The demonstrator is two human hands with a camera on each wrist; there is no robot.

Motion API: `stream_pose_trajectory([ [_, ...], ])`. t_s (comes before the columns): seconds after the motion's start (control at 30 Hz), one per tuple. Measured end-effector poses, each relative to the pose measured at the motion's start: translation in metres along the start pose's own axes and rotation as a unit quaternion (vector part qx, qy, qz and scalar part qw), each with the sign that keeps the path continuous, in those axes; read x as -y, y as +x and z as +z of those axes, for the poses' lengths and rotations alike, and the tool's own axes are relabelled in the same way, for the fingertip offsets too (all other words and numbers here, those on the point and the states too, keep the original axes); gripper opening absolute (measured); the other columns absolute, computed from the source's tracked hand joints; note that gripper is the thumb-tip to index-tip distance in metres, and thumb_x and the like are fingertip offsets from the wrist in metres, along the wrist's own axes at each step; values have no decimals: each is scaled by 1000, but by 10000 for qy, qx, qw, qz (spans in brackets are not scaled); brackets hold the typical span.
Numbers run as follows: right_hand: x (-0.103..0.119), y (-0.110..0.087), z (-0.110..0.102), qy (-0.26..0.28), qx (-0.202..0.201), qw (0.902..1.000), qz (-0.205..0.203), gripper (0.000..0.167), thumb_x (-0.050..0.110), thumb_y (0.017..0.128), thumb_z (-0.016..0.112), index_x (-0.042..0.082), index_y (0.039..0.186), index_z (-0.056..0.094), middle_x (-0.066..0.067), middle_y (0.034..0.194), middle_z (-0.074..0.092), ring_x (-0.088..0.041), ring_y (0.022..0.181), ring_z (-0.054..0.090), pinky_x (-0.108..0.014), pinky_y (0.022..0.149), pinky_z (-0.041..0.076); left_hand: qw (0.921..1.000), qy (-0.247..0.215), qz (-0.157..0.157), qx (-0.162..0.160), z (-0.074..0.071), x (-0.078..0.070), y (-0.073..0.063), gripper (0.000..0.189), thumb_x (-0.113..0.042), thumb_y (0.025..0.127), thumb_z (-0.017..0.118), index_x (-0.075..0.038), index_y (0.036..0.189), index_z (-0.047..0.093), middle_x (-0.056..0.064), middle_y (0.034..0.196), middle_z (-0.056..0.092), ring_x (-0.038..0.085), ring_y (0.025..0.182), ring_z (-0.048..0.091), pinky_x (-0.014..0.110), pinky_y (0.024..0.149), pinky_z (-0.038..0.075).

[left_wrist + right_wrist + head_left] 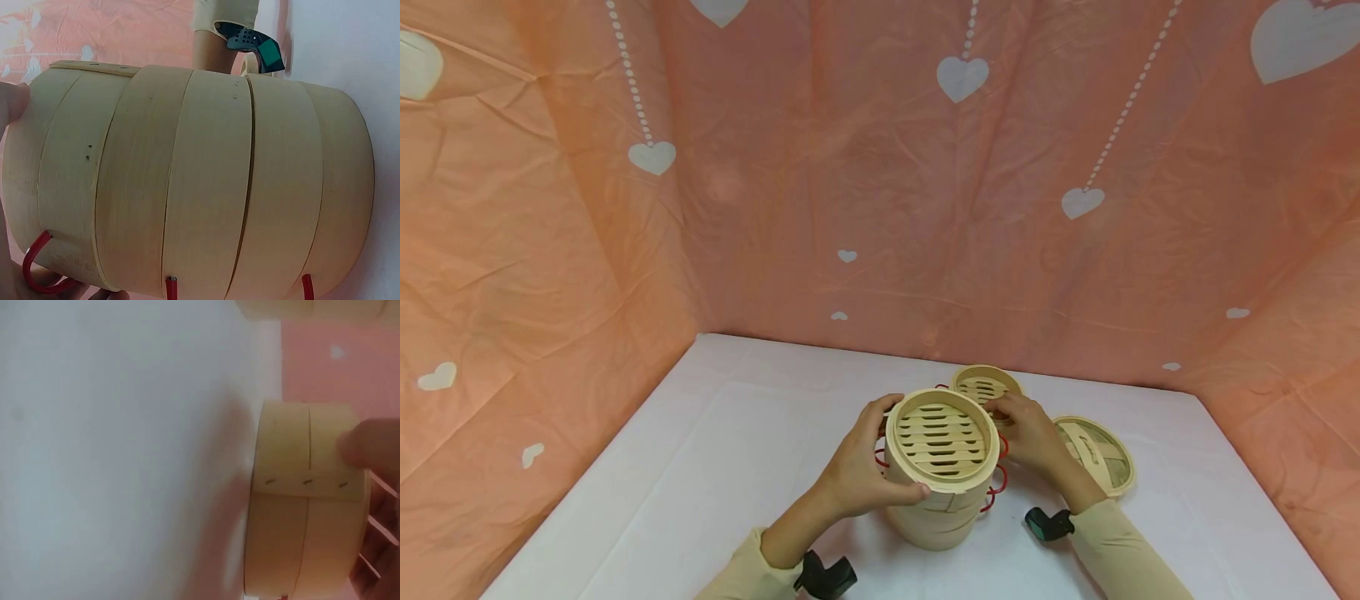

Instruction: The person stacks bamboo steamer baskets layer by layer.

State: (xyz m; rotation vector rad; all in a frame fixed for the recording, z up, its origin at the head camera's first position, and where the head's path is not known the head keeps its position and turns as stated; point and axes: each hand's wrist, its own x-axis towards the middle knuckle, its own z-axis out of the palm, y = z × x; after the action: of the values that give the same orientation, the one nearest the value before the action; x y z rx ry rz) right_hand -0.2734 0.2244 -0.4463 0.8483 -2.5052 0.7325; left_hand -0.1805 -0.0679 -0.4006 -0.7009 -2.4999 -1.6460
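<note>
A stack of bamboo steamer baskets (934, 523) stands upright on the table, its slatted top basket facing up. My left hand (863, 468) grips the stack near its top, thumb at the front and fingers round the far left side. The left wrist view shows the stacked tiers (209, 175) with red cord loops (28, 270) on their sides. Behind the stack sits another bamboo steamer basket (985, 369), partly hidden. My right hand (1036, 435) holds its near right edge. In the right wrist view the thumb (375, 445) presses this basket's wall (278, 544) and the fingers reach over the rim.
A round woven bamboo lid (1086, 446) lies to the right, partly behind the right forearm. A white cloth (722, 467) covers the table. Orange-pink curtains (865, 183) with white hearts hang at the back and both sides. Each wrist carries a black device (1048, 525).
</note>
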Motion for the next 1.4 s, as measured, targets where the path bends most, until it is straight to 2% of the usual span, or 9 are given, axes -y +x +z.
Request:
stream_pose_trajectory([
  [0.23, 0, 2, 1, -270, -153, 9993, -193, 30, 18, 68, 84, 12, 94, 69, 7, 77, 56, -6, 70, 48, -26, 62, 42, 9999, -100, 11, 11, 0, -3, 0, 108, -33, 58, 89, -16, 147, 30, 1, 134, 46, 21, 116, 56, 23, 71, 54],
  [0.4, 2, 3, 0, -461, -165, 9986, -202, 26, 16, 70, 81, 12, 93, 69, 7, 76, 55, -6, 70, 47, -27, 63, 39, 9999, -164, 5, 48, 0, -4, 1, 109, -33, 58, 90, -16, 147, 29, 2, 135, 46, 21, 116, 56, 23, 71, 54],
  [0.67, 3, 4, -2, -651, -460, 9949, -617, 28, 11, 67, 81, 12, 92, 69, 5, 77, 57, -7, 69, 48, -29, 62, 40, 9999, -120, 31, 67, 0, -3, 1, 110, -34, 59, 90, -13, 148, 29, 4, 135, 47, 22, 116, 57, 23, 72, 54],
  [0.97, 14, 6, -15, -681, -516, 9958, -343, 28, 13, 66, 84, 15, 89, 69, 6, 78, 58, -10, 74, 52, -34, 70, 39, 9999, -86, 43, -33, 0, -3, 0, 108, -36, 58, 90, -18, 147, 31, 3, 135, 47, 24, 114, 56, 23, 71, 53],
  [1.17, 21, 8, -26, -652, -734, 9942, -439, 24, 8, 67, 79, 11, 89, 69, 3, 78, 57, -12, 74, 52, -37, 71, 38, 10000, -53, 35, -77, -1, -3, -1, 108, -35, 57, 90, -16, 146, 32, 2, 135, 47, 24, 115, 55, 23, 72, 54],
  [1.4, 27, 10, -39, -524, -1016, 9927, -383, 27, 6, 66, 74, 11, 91, 68, 5, 76, 55, -8, 71, 48, -37, 72, 34, 9996, -79, 248, -129, 0, -3, -1, 107, -34, 57, 90, -11, 145, 34, 4, 133, 48, 24, 112, 56, 24, 73, 55],
])
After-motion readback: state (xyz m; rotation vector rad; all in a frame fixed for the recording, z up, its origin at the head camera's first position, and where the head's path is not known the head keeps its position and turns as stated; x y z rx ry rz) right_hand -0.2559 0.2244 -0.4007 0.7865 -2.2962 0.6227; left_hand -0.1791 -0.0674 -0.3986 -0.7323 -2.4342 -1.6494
